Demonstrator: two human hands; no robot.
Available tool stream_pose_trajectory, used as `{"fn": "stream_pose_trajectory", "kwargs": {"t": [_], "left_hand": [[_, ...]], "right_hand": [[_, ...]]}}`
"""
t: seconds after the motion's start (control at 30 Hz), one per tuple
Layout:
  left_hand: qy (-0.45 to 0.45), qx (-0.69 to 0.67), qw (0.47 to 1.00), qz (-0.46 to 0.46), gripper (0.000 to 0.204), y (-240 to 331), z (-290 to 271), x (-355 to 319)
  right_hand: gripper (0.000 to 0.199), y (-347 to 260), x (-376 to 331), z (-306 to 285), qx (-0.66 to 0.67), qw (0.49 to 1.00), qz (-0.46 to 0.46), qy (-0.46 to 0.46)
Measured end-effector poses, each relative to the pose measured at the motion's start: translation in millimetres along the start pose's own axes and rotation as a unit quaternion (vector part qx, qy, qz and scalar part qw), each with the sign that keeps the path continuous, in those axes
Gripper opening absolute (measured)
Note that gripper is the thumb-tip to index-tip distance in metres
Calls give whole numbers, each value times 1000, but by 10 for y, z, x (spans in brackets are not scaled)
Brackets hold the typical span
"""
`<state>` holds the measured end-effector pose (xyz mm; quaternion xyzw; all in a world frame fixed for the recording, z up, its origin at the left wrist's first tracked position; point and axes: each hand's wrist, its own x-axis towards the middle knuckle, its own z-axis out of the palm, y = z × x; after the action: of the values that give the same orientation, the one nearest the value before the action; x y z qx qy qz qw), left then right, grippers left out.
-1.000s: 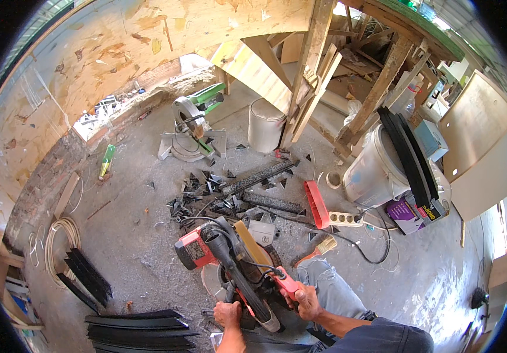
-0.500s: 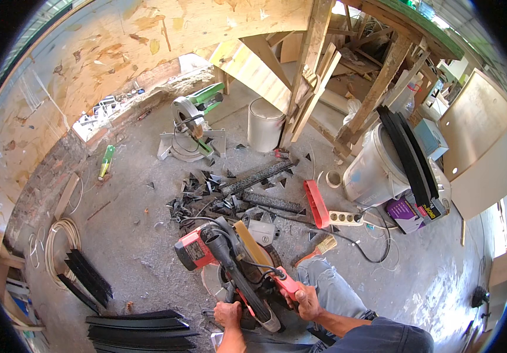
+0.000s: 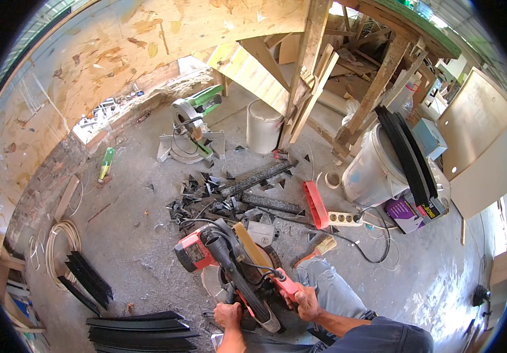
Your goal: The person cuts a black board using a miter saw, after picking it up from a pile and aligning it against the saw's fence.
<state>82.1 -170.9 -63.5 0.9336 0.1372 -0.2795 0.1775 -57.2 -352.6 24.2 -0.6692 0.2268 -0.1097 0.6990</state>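
Note:
A red and black miter saw (image 3: 196,251) stands on the floor right in front of me. My right hand (image 3: 306,302) is wrapped round the saw's red handle (image 3: 286,283). Low beside the saw, to the left of its blade guard, my left hand (image 3: 228,316) is closed with curled fingers; what lies in its grip is hidden. Long black strips (image 3: 138,330) are stacked on the floor to the left of that hand. Beyond the saw lies a heap of small black triangular offcuts (image 3: 206,187), with longer dark pieces (image 3: 256,178) among them.
A second, green miter saw (image 3: 190,126) sits farther off near a white bucket (image 3: 264,126). To the right are a power strip (image 3: 343,219), a paintbrush (image 3: 317,249) and a large bucket (image 3: 374,167) with black strips (image 3: 408,153) on it. Coiled cable (image 3: 64,241) lies left.

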Motion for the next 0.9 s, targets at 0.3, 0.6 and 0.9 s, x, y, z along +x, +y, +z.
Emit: {"fn": "stream_pose_trajectory", "kwargs": {"t": [0.3,0.6,0.9], "left_hand": [[12,-3,1000,11,46,7,36,9],[7,-3,1000,-1,46,5,25,5],[-4,0,1000,-13,47,40,-5,-4]], "right_hand": [[72,64,-18,-5,31,1000,0,6],[74,189,-37,-20,12,1000,-7,5],[71,190,-43,-26,25,1000,-13,-4]]}}
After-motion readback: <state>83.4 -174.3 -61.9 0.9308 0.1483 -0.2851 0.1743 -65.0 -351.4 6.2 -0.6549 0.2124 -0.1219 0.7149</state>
